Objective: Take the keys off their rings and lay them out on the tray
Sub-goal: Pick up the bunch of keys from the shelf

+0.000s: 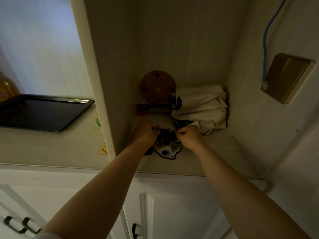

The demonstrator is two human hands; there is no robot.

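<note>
A dark bunch of keys (pixel 167 137) on its ring hangs between my two hands inside a cream shelf niche. My left hand (pixel 144 133) pinches the left end of the bunch. My right hand (pixel 189 136) pinches the right end, fingers closed tight. Below the keys dangles a white charm with a dark beaded edge (pixel 168 153). The black tray (pixel 41 112) lies on the counter to the left, beyond the niche's side wall, with nothing on it. The dim light hides the ring itself.
Behind my hands sit a crumpled white cloth bag (pixel 203 107), a round brown wooden disc (pixel 158 87) and a flat dark box (pixel 153 107). A blue cable (pixel 265 38) runs down to a gold wall plate (pixel 287 77) at right. Cabinet doors with black handles (pixel 19 225) lie below.
</note>
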